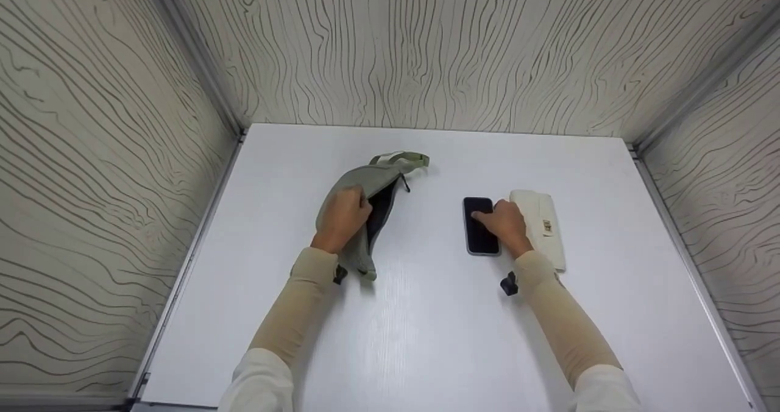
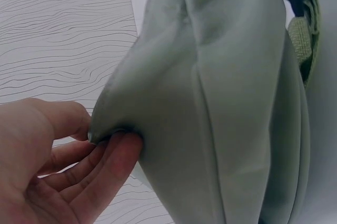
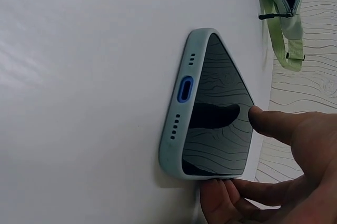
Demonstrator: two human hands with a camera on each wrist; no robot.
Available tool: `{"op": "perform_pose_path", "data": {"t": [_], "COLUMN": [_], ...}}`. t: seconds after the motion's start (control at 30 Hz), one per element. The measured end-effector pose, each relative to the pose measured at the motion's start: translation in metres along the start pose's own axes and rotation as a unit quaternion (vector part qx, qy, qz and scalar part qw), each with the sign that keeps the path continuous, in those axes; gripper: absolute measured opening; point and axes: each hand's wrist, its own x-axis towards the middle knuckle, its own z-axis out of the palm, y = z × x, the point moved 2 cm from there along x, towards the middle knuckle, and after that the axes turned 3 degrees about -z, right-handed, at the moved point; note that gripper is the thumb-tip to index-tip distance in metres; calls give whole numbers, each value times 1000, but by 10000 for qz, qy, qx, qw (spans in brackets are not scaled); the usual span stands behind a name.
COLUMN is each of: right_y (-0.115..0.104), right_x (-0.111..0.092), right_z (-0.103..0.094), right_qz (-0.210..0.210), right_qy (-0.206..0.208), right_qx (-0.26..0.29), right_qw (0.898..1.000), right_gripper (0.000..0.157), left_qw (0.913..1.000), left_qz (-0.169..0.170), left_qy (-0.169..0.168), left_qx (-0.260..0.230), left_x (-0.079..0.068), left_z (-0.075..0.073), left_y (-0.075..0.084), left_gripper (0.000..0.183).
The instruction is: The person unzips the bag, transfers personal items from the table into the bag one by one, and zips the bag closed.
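A grey-green waist bag (image 1: 365,175) lies on the table with its zipped mouth gaping toward the right. My left hand (image 1: 344,218) pinches a fold of the bag's cloth between thumb and fingers, as the left wrist view shows. Inside the bag only dark lining shows. To the right, a phone (image 1: 480,241) in a pale case (image 3: 176,145) lies screen up. Over its right edge is my right hand (image 1: 507,224), the thumb extended just above the screen, where its reflection stands slightly apart from the tip. The other fingertips (image 3: 216,197) are right at the phone's side.
A cream folded cloth-like pouch (image 1: 537,208) with a small tag lies just right of my right hand. The bag's green strap (image 1: 414,157) trails at its far end. Wood-grain patterned panels (image 1: 414,52) enclose the white table (image 1: 390,339) at the back and sides.
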Motion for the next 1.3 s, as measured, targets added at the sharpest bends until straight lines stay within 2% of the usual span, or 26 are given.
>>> {"op": "perform_pose_path", "data": {"t": [0.33,0.73,1.1,1.3], "right_y": [0,-1,-3,-2], "right_x": [1,2,5,5], "right_z": [3,3,0,1], "right_qz": [128,396,436,507], "right_qy": [-110,-293,-257,-257], "right_qx": [-52,90,140,357], "right_qw": [9998,9987,9986,9977], "right_gripper": [64,66,65,65], "left_qw": [9999,9995,9997,9997], "left_qz": [55,-209,-189,-184], "left_qy": [91,-95,-61,-60], "left_qx": [94,-211,-171,-122], "left_x": [-1,-2,-1,-1], "left_z": [1,0,0,0], "left_y": [0,1,2,1], "left_gripper": [21,27,27,27]}}
